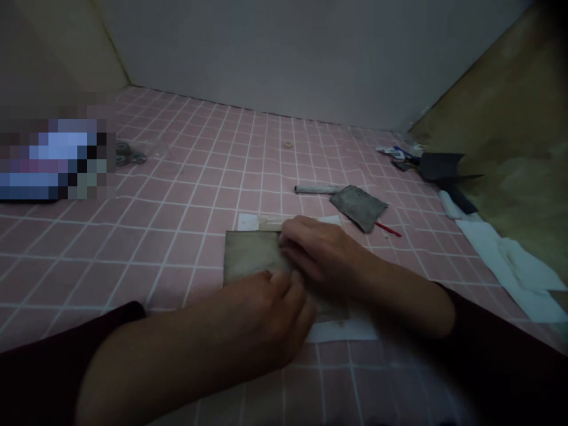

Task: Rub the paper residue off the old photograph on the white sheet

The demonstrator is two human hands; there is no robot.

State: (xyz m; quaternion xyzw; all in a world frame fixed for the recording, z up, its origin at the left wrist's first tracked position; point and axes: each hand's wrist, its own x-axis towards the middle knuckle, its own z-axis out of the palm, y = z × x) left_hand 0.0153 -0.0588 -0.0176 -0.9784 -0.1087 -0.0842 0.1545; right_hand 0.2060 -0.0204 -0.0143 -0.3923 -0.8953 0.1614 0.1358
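Observation:
A flat greyish-beige sheet [248, 251] lies in front of me, on top of white paper [346, 332] that shows past its far and near edges. My left hand [275, 313] rests over the sheet's near part, its fingers curled and pinched together. Just beyond it, my right hand [326, 251] bends over the sheet's far right part, thumb and fingers closed near the far edge. Whatever either hand pinches is hidden by the fingers. Both hands are close together, with the left fingertips below the right palm.
Beyond my right hand lie a grey cloth-like square [359, 207], a pale tube [317, 189] and a thin red stick [389, 229]. A small ring [288, 144] sits farther back. White paper strips [501, 260] and black pieces [441, 165] line the right wall; scissors-like handles [126, 155] lie left.

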